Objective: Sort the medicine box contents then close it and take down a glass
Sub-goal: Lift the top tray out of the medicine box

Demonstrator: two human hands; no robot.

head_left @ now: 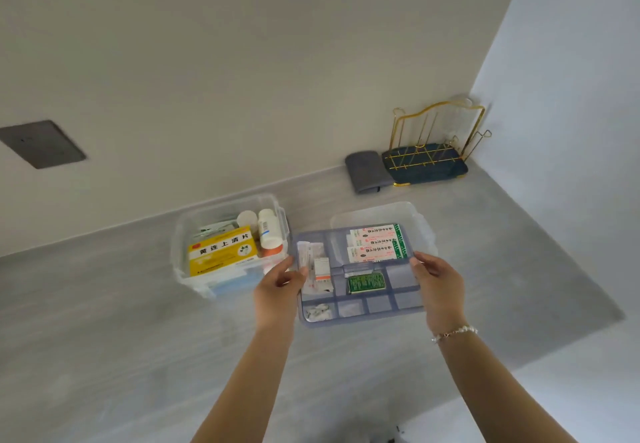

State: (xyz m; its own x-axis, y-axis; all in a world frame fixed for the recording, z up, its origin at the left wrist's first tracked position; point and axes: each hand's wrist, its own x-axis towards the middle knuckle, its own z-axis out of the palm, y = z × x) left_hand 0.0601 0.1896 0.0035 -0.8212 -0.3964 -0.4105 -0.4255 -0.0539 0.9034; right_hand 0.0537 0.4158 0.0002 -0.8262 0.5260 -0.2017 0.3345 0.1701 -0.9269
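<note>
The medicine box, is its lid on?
No, the medicine box stands open, with a yellow packet and white bottles showing inside.

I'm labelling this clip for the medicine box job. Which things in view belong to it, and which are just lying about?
Belongs to the job:
- divided tray, gripped by left hand and right hand
- clear medicine box with yellow carton and white bottle
- clear lid
- gold rack

Lying about:
- folded grey cloth
- grey wall plate
</note>
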